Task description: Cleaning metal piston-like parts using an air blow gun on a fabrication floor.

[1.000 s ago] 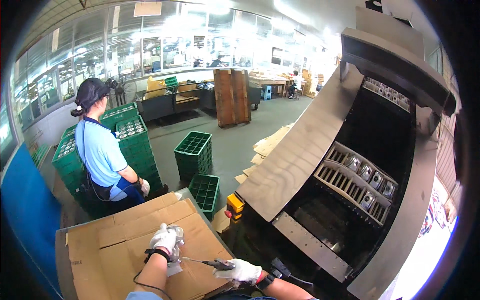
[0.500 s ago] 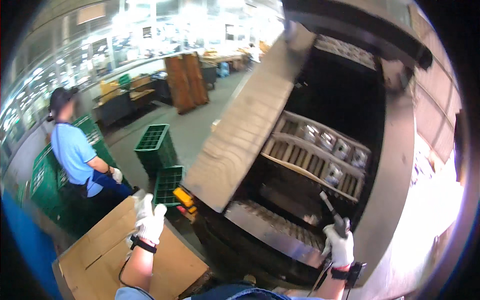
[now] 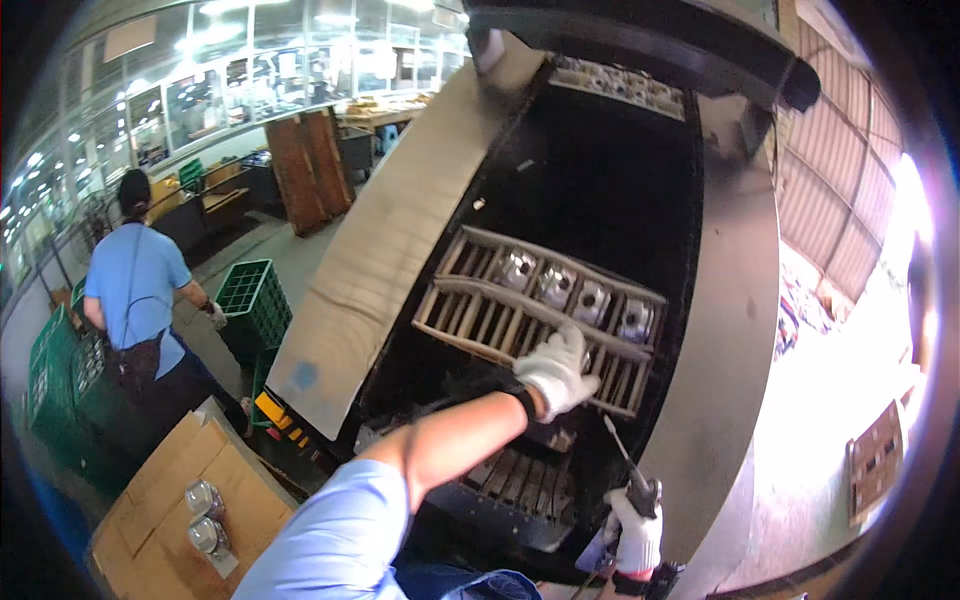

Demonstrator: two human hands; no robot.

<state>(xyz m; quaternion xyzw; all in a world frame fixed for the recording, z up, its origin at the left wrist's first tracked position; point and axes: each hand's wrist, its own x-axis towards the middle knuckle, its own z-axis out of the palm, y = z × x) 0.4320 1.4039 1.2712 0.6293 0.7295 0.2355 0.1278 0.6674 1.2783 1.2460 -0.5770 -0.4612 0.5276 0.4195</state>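
My left hand point(image 3: 558, 372), in a white glove, reaches over the front row of a slatted metal rack point(image 3: 470, 325). Its fingers curl around a silver cast metal part point(image 3: 587, 356), mostly hidden beneath the glove. Several similar shiny castings point(image 3: 554, 285) stand in the rack's back row. Lower right, my gloved right hand point(image 3: 636, 530) is closed around the dark handle of an air blow gun point(image 3: 630, 462), its thin nozzle pointing up toward the rack. Two more silver castings point(image 3: 206, 515) rest on a cardboard sheet point(image 3: 150, 500) at lower left.
The rack sits on a dark conveyor belt point(image 3: 600, 170) between wide metal side panels point(image 3: 400, 220), under a dark overhead bar point(image 3: 640, 50). At left, a co-worker in a blue shirt point(image 3: 140, 285) stands by green crates point(image 3: 250, 300). A wooden pallet point(image 3: 878, 462) lies far right.
My left hand has swung from above the cardboard to the rack's front row. The two castings on the cardboard now show. My view has shifted right, and the co-worker has turned toward the crates.
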